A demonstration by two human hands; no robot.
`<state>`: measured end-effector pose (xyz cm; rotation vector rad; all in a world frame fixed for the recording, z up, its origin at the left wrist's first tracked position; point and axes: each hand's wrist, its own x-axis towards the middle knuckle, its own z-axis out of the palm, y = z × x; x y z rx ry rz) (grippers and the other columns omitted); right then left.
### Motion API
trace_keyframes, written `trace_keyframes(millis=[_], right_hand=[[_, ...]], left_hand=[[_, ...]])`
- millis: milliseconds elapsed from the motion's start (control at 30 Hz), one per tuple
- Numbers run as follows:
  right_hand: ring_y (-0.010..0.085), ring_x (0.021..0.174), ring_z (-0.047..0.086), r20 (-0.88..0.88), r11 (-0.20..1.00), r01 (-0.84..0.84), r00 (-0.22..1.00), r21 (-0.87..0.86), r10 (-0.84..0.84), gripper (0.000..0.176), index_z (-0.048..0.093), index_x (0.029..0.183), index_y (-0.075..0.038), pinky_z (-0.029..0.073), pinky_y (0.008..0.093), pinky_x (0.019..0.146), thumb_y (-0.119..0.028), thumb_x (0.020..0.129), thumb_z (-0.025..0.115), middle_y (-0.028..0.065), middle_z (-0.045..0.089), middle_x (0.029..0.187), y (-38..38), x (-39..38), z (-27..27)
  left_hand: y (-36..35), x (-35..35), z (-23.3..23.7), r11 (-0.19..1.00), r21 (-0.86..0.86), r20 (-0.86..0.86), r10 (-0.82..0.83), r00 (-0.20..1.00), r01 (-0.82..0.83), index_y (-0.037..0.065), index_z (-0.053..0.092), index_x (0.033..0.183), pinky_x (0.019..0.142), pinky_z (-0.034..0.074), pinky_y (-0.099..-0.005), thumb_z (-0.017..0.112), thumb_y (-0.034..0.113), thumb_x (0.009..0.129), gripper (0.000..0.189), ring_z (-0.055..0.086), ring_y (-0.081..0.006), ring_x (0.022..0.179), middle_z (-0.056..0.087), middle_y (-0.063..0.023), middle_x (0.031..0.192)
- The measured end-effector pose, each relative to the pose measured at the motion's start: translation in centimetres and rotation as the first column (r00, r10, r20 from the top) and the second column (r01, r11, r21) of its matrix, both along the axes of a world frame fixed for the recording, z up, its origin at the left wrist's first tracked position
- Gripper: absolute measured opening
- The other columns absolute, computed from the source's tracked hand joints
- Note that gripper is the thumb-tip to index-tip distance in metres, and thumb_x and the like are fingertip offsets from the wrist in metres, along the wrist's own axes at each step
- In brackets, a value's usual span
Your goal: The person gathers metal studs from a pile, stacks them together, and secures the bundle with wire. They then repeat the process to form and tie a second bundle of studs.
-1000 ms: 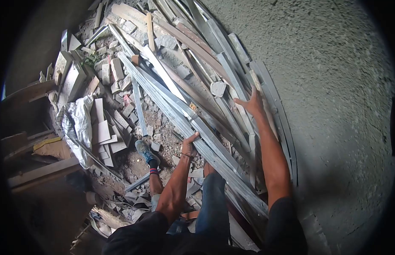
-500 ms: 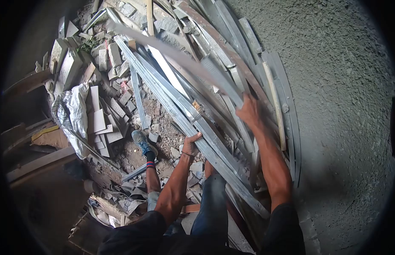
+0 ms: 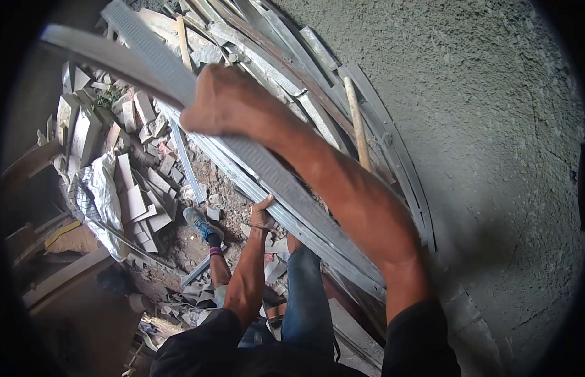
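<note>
"While the left hand (image 3: 261, 215) is clamped on the bundle of metal channels (image 3: 305, 234), where is the right hand (image 3: 210, 103)?"

"At about eleven o'clock from the left one, wrapped in a fist round the ribbed metal strip (image 3: 148, 47). That strip's far end points to eleven o'clock."

"And the smooth, darker strip (image 3: 110, 56)?"

"It reaches out from the same fist toward ten o'clock, blurred at its tip. I can't tell whether the two are one piece, because the fingers cover where they meet."

"How does the bundle lie?"

"Slantwise, from ten o'clock down to between four and five, passing under the right forearm. The left thumb rests on top of it."

"What's around them?"

"At nine o'clock from the left hand, a blue shoe (image 3: 198, 220) on the rubble, then broken tiles (image 3: 138, 201) and a white sack (image 3: 105, 188) farther out. At three o'clock from the right fist, a wooden stick (image 3: 357, 122) stands out among long strips against the rough grey wall (image 3: 481, 144)."
</note>
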<state>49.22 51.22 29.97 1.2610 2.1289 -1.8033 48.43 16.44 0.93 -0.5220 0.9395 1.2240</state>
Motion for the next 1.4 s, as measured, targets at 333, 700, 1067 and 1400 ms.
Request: trace_keyframes(millis=[333, 700, 1067, 1400], right_hand=[[0.0325, 0.078, 0.068, 0.377, 0.973, 0.216, 0.910, -0.078, -0.172, 0.045, 0.064, 0.090, 0.014, 0.053, 0.0385, 0.071, -0.022, 0.063, 0.067, 0.0268, 0.066, 0.081, -3.0, 5.6, -9.0], [0.0420, 0.105, 0.053, 0.401, 0.983, 0.015, 0.912, 0.182, -0.088, 0.082, 0.040, 0.129, 0.002, 0.047, 0.0513, 0.085, -0.034, 0.067, 0.081, 0.0284, 0.047, 0.118, -17.0, -0.3, -14.9], [0.0377, 0.114, 0.035, 0.098, 0.902, 0.170, 0.969, 0.397, -0.226, 0.069, 0.054, 0.124, -0.004, 0.034, 0.0527, 0.092, -0.042, 0.072, 0.077, 0.0192, 0.036, 0.126, -19.8, 2.1, -16.8], [0.0362, 0.110, 0.047, -0.167, 0.848, 0.450, 0.893, 0.280, -0.419, 0.045, 0.059, 0.117, -0.005, 0.039, 0.0443, 0.096, -0.026, 0.080, 0.072, 0.0183, 0.044, 0.122, -21.8, 9.4, -16.2]], left_hand=[[0.0, 0.7, -1.3, 0.999, -0.028, -0.076, -0.024, 0.997, 0.022, -0.001, 0.055, 0.115, 0.096, 0.047, -0.0444, 0.070, 0.008, 0.077, 0.042, 0.061, -0.0280, 0.099, 0.064, -0.0112, 0.105], [0.5, 0.6, 0.5, 0.889, 0.101, -0.094, 0.455, 0.886, -0.446, 0.006, 0.046, 0.133, 0.102, 0.044, -0.0419, 0.052, 0.036, 0.093, 0.051, 0.056, -0.0281, 0.114, 0.057, -0.0100, 0.125], [-2.5, 0.1, -6.8, 0.922, 0.091, 0.018, 0.375, 0.927, -0.375, 0.006, 0.047, 0.132, 0.100, 0.045, -0.0414, 0.051, 0.038, 0.093, 0.051, 0.056, -0.0278, 0.112, 0.058, -0.0101, 0.124], [-4.4, 0.2, -9.3, 0.947, 0.065, 0.026, 0.314, 0.949, -0.315, 0.006, 0.048, 0.131, 0.099, 0.046, -0.0410, 0.049, 0.039, 0.094, 0.050, 0.057, -0.0275, 0.111, 0.058, -0.0101, 0.123]])
